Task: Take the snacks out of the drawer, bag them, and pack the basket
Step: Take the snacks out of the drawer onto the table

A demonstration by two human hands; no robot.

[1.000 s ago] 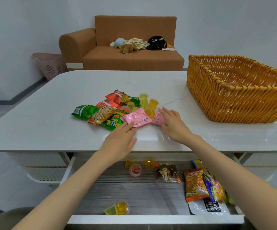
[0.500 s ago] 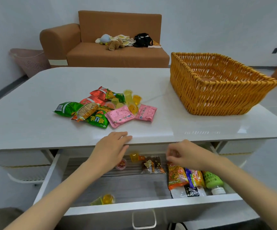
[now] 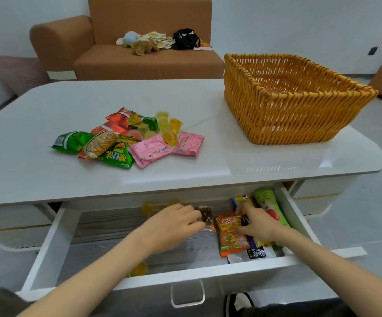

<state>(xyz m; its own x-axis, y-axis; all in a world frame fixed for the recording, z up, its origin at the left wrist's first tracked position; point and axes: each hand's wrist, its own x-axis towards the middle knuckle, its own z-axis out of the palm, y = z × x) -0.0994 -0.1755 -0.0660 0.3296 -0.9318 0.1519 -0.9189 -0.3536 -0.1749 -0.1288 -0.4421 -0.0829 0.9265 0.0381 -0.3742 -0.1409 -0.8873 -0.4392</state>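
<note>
In the open white drawer under the white desk, the left hand curls its fingers round a clear packet of dark snacks. The right hand lies bent-fingered on an orange crisp packet; I cannot tell whether it grips. Beyond the drawer sits a pile of colourful snack packets, and farther right a woven wicker basket.

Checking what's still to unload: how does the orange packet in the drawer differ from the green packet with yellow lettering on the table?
The orange packet lies in the open drawer; the green packet lies on the table in the snack pile. The right hand touches the orange packet; no hand touches the green packet. Both are sealed snack packets lying flat.
</note>
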